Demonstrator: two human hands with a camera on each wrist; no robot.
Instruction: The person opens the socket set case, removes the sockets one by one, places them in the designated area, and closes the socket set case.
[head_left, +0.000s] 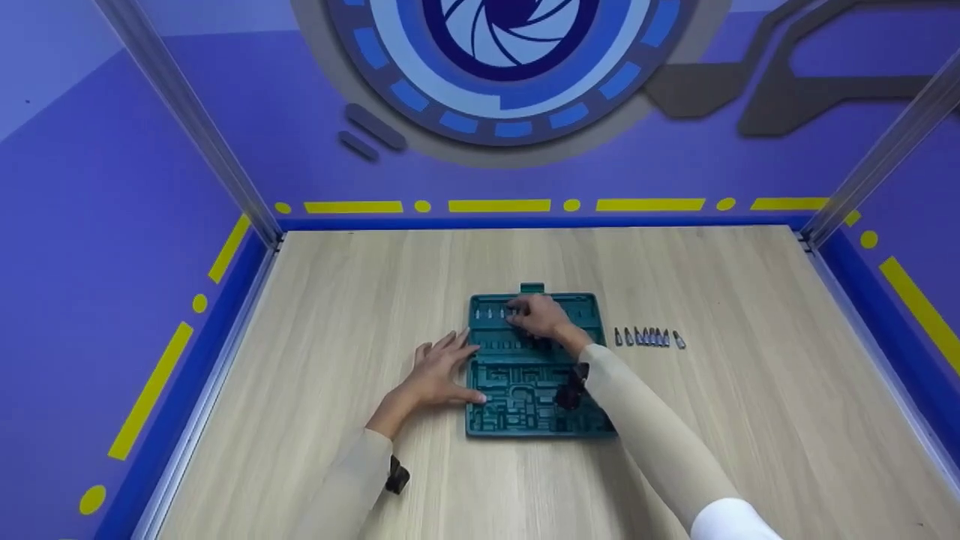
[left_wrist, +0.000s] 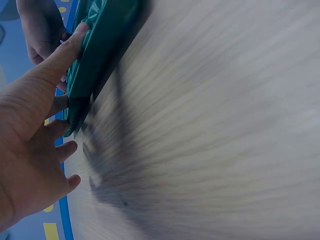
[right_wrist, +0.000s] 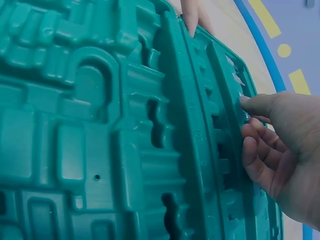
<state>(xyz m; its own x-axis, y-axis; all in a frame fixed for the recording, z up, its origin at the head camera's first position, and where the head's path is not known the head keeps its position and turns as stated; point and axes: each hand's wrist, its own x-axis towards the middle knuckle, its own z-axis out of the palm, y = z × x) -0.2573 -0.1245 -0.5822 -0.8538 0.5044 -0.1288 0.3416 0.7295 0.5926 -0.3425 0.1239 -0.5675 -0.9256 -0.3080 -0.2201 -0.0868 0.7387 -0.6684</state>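
A green moulded tool case (head_left: 517, 433) lies unfolded on the table, its shaped recesses facing up. My left hand (head_left: 439, 376) rests at the case's left edge with fingers spread. Its thumb (left_wrist: 75, 45) lies over the rim in the left wrist view. Across the case, my right hand (head_left: 541, 316) reaches to the upper row of slots. There its thumb and index finger pinch a small silvery screwdriver bit, mostly hidden by the fingers. To the left of these fingers, several screwdriver bits (head_left: 490, 313) stand in the row. The right hand (right_wrist: 285, 150) has its other fingers curled.
Several loose screwdriver bits (head_left: 651, 337) lie in a line on the wooden table (head_left: 750, 420), right of the case. A green latch tab (head_left: 532, 287) sticks out from the case's far edge. Blue-purple panels (head_left: 225, 150) enclose the table at the back and sides.
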